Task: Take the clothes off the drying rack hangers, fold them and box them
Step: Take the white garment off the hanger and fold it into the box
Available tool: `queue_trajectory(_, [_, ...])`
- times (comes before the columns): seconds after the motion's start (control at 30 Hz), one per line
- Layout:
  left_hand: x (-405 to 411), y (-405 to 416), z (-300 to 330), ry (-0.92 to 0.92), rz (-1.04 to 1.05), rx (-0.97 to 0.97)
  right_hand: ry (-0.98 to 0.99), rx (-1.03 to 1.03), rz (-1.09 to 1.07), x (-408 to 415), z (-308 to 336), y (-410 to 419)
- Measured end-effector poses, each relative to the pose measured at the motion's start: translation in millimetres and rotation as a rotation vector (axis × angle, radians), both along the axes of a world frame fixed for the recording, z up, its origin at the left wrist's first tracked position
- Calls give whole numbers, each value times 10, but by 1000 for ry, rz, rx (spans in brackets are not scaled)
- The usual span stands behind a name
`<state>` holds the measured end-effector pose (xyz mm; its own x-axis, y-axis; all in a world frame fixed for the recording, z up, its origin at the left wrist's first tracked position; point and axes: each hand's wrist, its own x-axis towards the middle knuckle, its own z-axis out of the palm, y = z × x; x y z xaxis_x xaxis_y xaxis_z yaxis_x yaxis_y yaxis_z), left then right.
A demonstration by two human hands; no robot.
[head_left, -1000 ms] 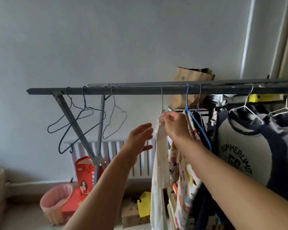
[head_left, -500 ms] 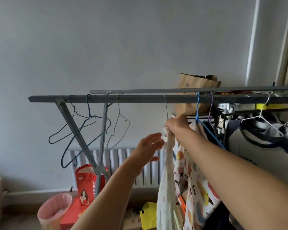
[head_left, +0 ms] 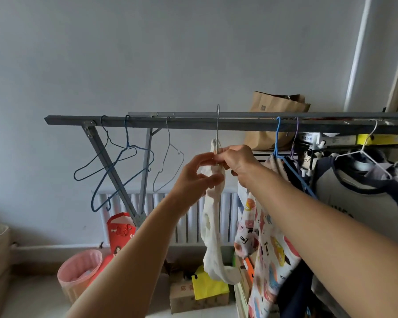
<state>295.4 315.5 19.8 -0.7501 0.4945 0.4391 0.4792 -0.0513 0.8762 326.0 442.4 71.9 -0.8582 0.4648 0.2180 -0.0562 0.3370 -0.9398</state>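
Head view: white garment [head_left: 213,228], soft, knit-like, bunched into a long limp strip, hanging from wire hanger [head_left: 217,127] hooked over grey metal rack bar [head_left: 193,123]. Thin steel hanger, straight neck, small curved hook. Left hand [head_left: 197,177] raised, fingers curled, pinching cloth just below hanger neck. Right hand [head_left: 236,160] raised beside it, fingers pinching hanger neck and cloth top. Patterned garment [head_left: 269,255] on blue hanger [head_left: 279,145] just right. Bare wire hangers [head_left: 124,157] at left.
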Motion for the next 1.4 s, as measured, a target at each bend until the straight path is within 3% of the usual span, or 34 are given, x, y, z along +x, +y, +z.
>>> queue_trajectory(0.17, [11, -115, 12, 86, 70, -279, -57, 136, -6, -25, -152, -49])
queue_trajectory(0.33, [-14, -149, -83, 110, 104, -387, -77, 163, -5, -58, -318, -81])
queue_trajectory(0.53, [31, -158, -90, 307, 244, -697, -130, 156, 12, -50, -458, -119])
queue_trajectory(0.67, [96, -230, -8, 441, 178, -906, -175, 123, 36, -108, -552, -144])
queue_trajectory(0.8, [181, -346, -5, 515, -33, -884, -190, 67, -9, -174, -557, -43])
queue_trajectory(0.97, [224, -472, -76, 277, -193, -747, -174, -31, -10, -174, -532, -7])
queue_trajectory(1.2, [202, -597, -106, 177, -306, -998, -166, -156, -15, -269, -540, 51])
queue_trajectory(1.3, [157, -625, -164, 234, -222, -1098, -186, -218, 56, -250, -480, 109])
queue_trajectory(1.4, [72, -631, -283, 284, -79, -971, -304, -134, 192, -167, -451, 87])
